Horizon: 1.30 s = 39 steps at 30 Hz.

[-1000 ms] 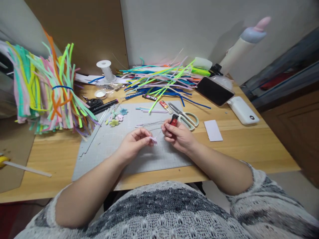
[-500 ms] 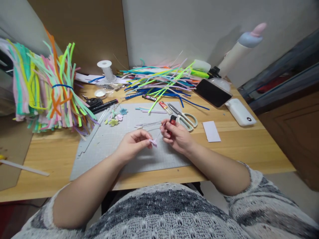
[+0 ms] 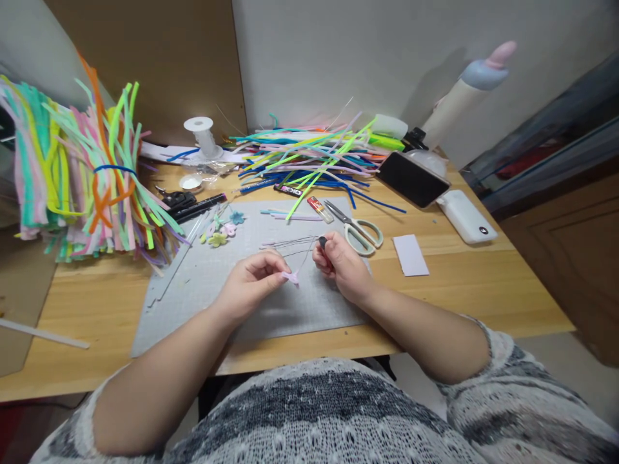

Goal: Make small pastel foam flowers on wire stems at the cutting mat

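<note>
My left hand (image 3: 254, 278) pinches a small lilac pipe-cleaner flower (image 3: 291, 277) between thumb and fingertips, over the cutting mat (image 3: 271, 316). A thin wire (image 3: 305, 253) runs up from the flower toward my right hand (image 3: 341, 263). That hand is closed around a lighter (image 3: 322, 242); only its black top shows plainly, the red body being mostly hidden by the fingers. Several thin stems (image 3: 285, 243) lie on the mat just beyond the hands. Farther left on it rest several small finished flowers (image 3: 217, 240) in green, yellow, pink and blue.
Scissors (image 3: 358, 235) and a small red-labelled pack (image 3: 320, 209) lie behind my right hand. Loose pipe cleaners (image 3: 309, 154) spread along the wall, with a bundled bunch (image 3: 97, 174) at left. A phone (image 3: 413, 180), white power bank (image 3: 467, 218) and white card (image 3: 411, 255) sit at right.
The lighter has turned in my right hand, so its red body is now mostly covered. My left hand and the lilac flower have shifted slightly left in view.
</note>
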### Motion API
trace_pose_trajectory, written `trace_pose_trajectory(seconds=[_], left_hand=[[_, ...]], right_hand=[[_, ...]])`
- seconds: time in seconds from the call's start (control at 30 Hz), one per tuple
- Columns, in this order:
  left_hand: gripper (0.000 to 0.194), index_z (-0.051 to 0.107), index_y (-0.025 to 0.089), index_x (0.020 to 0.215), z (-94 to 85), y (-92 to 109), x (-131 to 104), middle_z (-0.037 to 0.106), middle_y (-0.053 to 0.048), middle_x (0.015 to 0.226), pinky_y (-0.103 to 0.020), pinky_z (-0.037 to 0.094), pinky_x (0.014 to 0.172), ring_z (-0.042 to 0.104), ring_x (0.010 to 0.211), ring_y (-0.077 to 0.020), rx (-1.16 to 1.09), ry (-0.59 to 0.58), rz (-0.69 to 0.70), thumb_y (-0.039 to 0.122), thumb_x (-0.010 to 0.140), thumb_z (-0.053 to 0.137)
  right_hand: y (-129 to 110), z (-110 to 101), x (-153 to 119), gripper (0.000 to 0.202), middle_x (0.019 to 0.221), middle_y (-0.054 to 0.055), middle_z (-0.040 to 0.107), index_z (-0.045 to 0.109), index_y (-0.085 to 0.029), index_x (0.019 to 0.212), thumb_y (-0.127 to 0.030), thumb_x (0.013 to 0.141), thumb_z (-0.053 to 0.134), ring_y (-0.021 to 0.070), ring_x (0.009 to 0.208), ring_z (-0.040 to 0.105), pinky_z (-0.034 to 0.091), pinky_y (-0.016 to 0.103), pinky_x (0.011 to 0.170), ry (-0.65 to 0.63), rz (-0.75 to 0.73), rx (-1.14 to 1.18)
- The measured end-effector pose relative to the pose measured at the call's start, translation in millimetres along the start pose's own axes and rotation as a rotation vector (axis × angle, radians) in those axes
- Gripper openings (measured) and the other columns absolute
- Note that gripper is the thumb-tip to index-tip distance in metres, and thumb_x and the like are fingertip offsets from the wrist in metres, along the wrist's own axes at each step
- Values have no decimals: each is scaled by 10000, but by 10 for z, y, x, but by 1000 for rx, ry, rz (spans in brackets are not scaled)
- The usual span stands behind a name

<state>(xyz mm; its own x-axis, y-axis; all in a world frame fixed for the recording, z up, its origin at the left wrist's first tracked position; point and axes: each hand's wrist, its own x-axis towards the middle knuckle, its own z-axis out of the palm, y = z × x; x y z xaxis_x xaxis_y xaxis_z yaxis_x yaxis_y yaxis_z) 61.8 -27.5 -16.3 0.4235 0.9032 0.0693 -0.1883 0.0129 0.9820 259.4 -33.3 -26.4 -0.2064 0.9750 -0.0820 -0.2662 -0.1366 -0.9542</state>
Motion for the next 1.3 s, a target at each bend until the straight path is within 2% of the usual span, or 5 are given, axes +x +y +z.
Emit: trace_pose_trajectory(seconds=[0.13,0.27,0.43,0.93,1.3], left_hand=[[63,698,200,746,-6,-14,-9,589,-14,738,-256,418,682,540,724,-127,-28,-37,8,249,763,734],[65,694,192,743,6,-18,-8,596,-19,741,-260,423,675,548,714,-129,-41,-50,-25,240,758,736],[100,689,185,731,17,-24,-3,607,-18,735,-256,431,672,557,702,-126,-72,-53,-53,261,741,753],[106,693,184,721,24,-8,-9,610,-12,724,-251,426,663,551,675,-116,-116,-61,-85,263,730,763],[66,698,175,739,17,-22,-14,609,-7,730,-233,419,663,549,677,-102,-123,-91,-46,217,752,746]], right_hand=[[32,-30,27,340,605,-74,423,411,-226,788,-464,776,653,75,491,289,180,223,447,55,-72,-5],[58,-49,30,288,613,-65,429,419,-229,784,-411,760,641,86,507,308,194,226,461,59,-100,-13],[75,-57,14,281,630,-59,423,432,-233,808,-401,747,648,95,530,332,220,232,477,67,-138,-58],[73,-44,-7,263,632,-61,434,418,-235,818,-387,775,629,95,535,339,221,228,478,46,-131,-35],[59,-10,-47,230,636,-62,402,432,-227,816,-347,775,623,90,539,330,221,229,479,-2,-110,-55]])
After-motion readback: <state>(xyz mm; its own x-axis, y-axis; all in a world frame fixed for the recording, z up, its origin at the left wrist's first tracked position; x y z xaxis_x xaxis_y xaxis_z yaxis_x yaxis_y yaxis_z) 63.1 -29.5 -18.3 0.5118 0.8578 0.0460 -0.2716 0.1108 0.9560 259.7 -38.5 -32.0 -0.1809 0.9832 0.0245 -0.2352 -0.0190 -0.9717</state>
